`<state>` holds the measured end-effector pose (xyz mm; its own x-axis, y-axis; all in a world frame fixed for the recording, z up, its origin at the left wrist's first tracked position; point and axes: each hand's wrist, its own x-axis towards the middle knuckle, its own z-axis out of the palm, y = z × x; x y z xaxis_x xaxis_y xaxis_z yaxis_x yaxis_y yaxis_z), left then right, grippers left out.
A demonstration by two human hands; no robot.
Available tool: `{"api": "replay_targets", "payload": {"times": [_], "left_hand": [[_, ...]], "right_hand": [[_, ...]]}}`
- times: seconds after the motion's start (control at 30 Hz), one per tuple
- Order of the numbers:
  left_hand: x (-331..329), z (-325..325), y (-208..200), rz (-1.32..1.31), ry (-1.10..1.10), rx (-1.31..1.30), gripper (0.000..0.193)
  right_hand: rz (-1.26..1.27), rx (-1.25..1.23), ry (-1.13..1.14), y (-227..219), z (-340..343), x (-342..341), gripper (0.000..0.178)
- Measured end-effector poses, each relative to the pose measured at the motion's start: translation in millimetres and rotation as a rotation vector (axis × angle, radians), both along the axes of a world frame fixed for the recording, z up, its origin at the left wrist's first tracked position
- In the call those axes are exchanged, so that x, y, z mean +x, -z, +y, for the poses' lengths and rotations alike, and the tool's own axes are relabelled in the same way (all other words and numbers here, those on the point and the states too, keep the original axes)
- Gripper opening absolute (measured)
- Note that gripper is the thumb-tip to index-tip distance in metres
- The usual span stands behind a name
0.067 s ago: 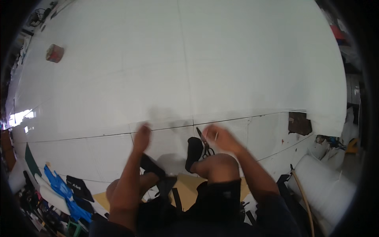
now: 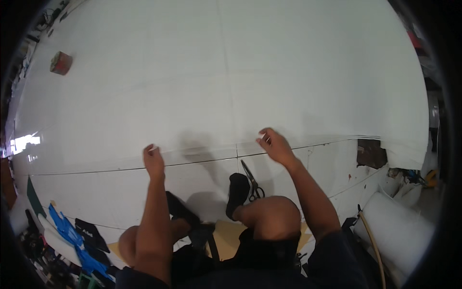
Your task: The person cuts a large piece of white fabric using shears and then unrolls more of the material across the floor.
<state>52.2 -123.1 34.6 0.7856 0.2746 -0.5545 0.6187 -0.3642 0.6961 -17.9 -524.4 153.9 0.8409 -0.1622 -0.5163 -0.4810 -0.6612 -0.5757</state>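
Note:
A large thin white sheet point(image 2: 183, 86) lies spread over the floor, its near edge just in front of my hands. Over that edge, my left hand point(image 2: 154, 161) is closed in a pinch, with a tiny whitish bit showing at its fingertips, too small to name. Further right, my right hand point(image 2: 276, 148) hovers over the sheet's edge, fingers curved and thumb apart from the index finger, with nothing visible between them. Black-handled scissors point(image 2: 253, 182) lie on the tiles beside my black-socked foot point(image 2: 237, 190), blades pointing away from me.
A roll of tape point(image 2: 61, 63) rests on the sheet at far left. Dark brown patch point(image 2: 371, 153) shows beside the sheet's right end. A thick white roll point(image 2: 397, 231) and a curved tan strip point(image 2: 371, 241) are at lower right. Blue material point(image 2: 67, 226) and clutter lie at lower left.
My hands have moved apart: the left one to the left, the right one slightly up and to the right. The right fingers have spread a little.

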Motion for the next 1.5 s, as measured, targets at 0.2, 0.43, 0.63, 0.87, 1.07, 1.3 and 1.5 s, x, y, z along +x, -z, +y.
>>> {"api": "replay_targets", "payload": {"times": [0.2,0.43,0.63,0.87,1.07,1.3,1.5], "left_hand": [[11.5,47.9,52.7,0.049,-0.484,0.395,0.08],[21.7,86.1,109.9,0.059,-0.634,0.095,0.096],[11.3,92.8,152.8,-0.178,-0.551,0.188,0.082],[8.2,83.2,114.4,-0.301,-0.39,0.493,0.059],[0.6,26.1,78.3,-0.562,0.197,0.591,0.044],[-16.2,-95.8,64.4,-0.721,1.107,0.357,0.061],[-33.1,-137.6,93.6,-0.684,1.344,0.444,0.057]], "right_hand": [[-0.425,-0.633,-0.379,167.4,-7.5,-13.7,0.058],[-0.475,-0.528,-0.273,191.0,-1.2,-26.0,0.065],[-0.537,-0.48,-0.126,192.6,-6.4,-76.5,0.05],[0.133,0.17,0.036,168.5,84.2,-161.3,0.031],[0.319,0.38,0.171,143.6,110.5,-141.6,0.033],[0.385,0.494,0.331,133.3,103.0,-138.9,0.036],[0.402,0.593,0.409,135.6,106.7,-153.6,0.038]]}}
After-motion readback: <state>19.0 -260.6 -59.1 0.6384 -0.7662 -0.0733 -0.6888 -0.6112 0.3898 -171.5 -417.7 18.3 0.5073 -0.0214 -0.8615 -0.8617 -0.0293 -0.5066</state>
